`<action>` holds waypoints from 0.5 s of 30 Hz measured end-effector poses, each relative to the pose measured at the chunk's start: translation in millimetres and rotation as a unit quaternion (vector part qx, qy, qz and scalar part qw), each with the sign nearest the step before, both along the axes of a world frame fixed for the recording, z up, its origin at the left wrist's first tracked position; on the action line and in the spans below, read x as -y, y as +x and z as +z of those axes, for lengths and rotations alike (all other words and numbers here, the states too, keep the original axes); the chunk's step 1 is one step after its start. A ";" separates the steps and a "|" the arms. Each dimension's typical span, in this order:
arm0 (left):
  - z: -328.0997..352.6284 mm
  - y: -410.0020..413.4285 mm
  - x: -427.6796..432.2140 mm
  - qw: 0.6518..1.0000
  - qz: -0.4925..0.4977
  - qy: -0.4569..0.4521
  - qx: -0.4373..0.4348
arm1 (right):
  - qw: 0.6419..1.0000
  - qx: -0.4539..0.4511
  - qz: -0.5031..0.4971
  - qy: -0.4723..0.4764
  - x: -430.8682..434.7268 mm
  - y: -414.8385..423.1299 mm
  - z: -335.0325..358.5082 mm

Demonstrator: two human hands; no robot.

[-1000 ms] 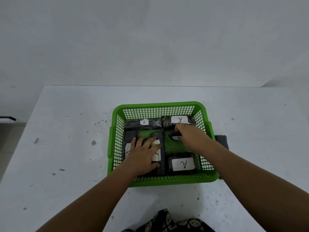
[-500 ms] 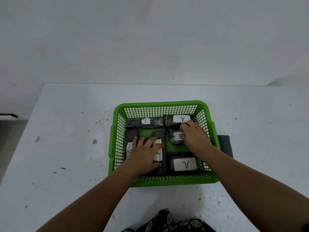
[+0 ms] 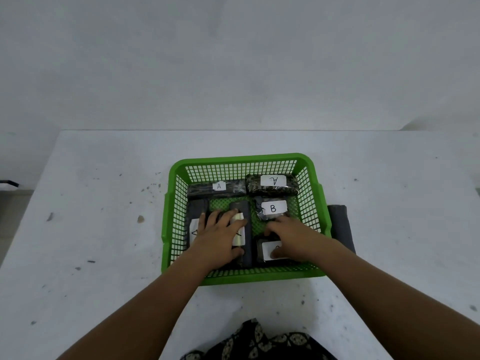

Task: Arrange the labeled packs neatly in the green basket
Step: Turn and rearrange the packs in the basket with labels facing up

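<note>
The green basket (image 3: 244, 158) stands mid-table. Along its back wall lie two dark packs labeled A, one on the left (image 3: 205, 189) and one on the right (image 3: 272, 189). In front of the right one is a pack labeled B (image 3: 271, 210). My left hand (image 3: 218, 237) lies with spread fingers over two long dark packs, the left one (image 3: 197, 211) and the middle one (image 3: 242, 206), thumb at the middle pack's near end. My right hand (image 3: 288, 237) grips the front-right pack (image 3: 267, 252), half covering its label.
A dark grey folded thing (image 3: 340, 227) lies against the basket's right side. Patterned dark fabric (image 3: 259, 344) shows at the bottom edge. The white table (image 3: 104, 229) is speckled, with a wall behind it.
My right hand drew back from the B pack to the front-right pack, uncovering the B label. My left hand stayed on the long packs.
</note>
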State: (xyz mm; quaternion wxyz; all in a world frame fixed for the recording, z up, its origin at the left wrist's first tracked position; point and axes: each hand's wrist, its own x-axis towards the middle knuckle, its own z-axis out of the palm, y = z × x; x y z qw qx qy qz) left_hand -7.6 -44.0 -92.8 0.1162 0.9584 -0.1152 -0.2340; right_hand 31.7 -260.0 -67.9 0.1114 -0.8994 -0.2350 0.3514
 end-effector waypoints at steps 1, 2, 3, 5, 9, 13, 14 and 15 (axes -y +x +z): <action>0.6 0.4 0.2 1.000 0.003 0.001 -0.003 | 1.000 0.008 -0.006 0.001 0.6 -1.1 -2.6; 1.2 0.7 0.3 1.000 0.005 0.002 -0.005 | 1.000 0.010 -0.011 0.003 1.3 -1.6 -4.5; 1.7 0.8 0.6 1.000 0.006 0.004 -0.006 | 1.000 0.009 -0.017 0.005 2.1 -1.7 -6.0; 2.4 1.0 1.2 1.000 0.002 0.008 -0.006 | 0.999 0.007 -0.040 0.010 4.2 -0.4 -7.3; 2.5 1.5 2.1 1.000 -0.001 0.014 0.001 | 0.995 0.068 -0.072 0.005 8.7 8.5 -0.7; 1.9 1.8 3.8 1.000 -0.009 0.026 0.013 | 0.990 0.137 -0.004 -0.038 4.6 6.0 7.9; 2.0 2.2 4.0 0.999 -0.013 0.031 0.013 | 0.989 0.139 0.018 -0.036 1.6 2.4 7.9; 1.8 2.7 4.2 0.999 -0.016 0.036 0.011 | 0.990 0.135 0.035 -0.032 -1.2 -1.3 7.4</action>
